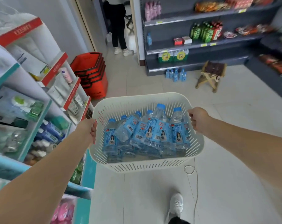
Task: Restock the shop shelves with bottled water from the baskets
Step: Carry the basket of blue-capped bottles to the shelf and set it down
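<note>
Dark grey shop shelves (218, 52) stand well beyond the white plastic basket (142, 96), which is held out at arm's length over the tiled floor (234, 110). I'd guess it's headed for the few water bottles (176, 74) at the shelf foot. The basket's slotted, rounded-square and looks a bit bendy, hence a grip on each side rim to keep it level. Inside it, clear blue-capped bottled water (146, 131) leans in a heap. Left hand (91, 130) and right hand (197, 119) both have fingers clenched round the rim
</note>
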A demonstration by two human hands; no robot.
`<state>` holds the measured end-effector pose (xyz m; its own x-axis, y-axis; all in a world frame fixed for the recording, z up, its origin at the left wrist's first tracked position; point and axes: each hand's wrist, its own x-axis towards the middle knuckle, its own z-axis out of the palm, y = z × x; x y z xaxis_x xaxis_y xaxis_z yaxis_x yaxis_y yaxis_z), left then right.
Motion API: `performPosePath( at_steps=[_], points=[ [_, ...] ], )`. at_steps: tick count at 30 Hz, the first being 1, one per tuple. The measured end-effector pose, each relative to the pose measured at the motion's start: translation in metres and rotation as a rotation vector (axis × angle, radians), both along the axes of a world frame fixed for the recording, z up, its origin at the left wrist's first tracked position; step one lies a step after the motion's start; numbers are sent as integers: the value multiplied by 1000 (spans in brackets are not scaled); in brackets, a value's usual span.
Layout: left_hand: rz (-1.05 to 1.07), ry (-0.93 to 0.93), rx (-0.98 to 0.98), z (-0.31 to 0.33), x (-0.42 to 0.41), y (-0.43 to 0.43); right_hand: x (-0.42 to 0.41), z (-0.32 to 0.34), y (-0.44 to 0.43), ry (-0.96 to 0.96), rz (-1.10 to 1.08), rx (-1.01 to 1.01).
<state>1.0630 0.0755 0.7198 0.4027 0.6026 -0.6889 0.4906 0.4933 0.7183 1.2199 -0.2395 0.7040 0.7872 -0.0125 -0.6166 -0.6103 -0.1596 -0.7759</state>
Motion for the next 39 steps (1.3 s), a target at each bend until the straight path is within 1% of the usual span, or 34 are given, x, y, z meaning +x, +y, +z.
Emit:
performPosePath(
  at_steps=[6, 9, 13, 15, 18, 25, 32, 39],
  points=[
    [-76, 51, -11, 2, 110, -11, 105, 6, -15, 29, -7, -26],
    [-125, 29, -83, -8, 163, -5, 155, 12, -20, 36, -32, -50],
    [-174, 0, -116, -18, 230, 5, 211, 20, -21, -6, -66, 11],
    [-183, 11, -109, -18, 265, 4, 237, 18, -20, -16, -90, 24],
    [-206, 54, -72, -20, 315, 8, 278, 8, -16, -2, -136, -8],
    [-260, 43, -102, -37, 437, 47, 379, -8, 21, 47, -220, -71],
    [-266, 55, -104, -36, 566, 102, 480, -9, 66, 53, -311, -16],
    [-283, 31, -97, -30, 681, 130, 577, -6, 95, 54, -360, -11]
  ],
)
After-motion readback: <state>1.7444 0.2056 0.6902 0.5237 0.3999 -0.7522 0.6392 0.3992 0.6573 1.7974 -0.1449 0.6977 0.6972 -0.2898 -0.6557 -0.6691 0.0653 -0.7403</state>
